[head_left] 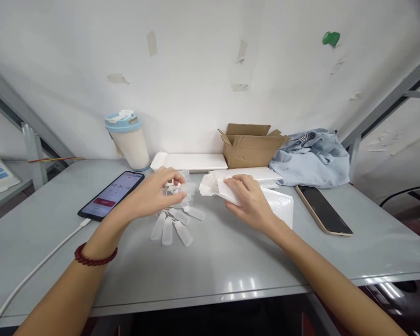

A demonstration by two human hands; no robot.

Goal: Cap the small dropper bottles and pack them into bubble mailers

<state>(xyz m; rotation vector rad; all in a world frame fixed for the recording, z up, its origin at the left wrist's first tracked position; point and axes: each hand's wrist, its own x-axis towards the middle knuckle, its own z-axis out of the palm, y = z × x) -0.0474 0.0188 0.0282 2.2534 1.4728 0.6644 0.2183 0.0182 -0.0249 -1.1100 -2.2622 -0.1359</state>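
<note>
My left hand is over a group of small translucent plastic pieces, its thumb and fingers curled around one of them. Several more translucent pieces, flat with narrow necks, lie fanned out on the table just below that hand. My right hand grips a slim white box from above, tilted, with its opened flap end facing my left hand. Behind and beneath the right hand lie another white box and a white bubble mailer.
A long white box and an open cardboard box stand along the wall. Blue cloth lies beside them. A lidded cup and a phone with a timer, cable attached, are left; another phone lies right.
</note>
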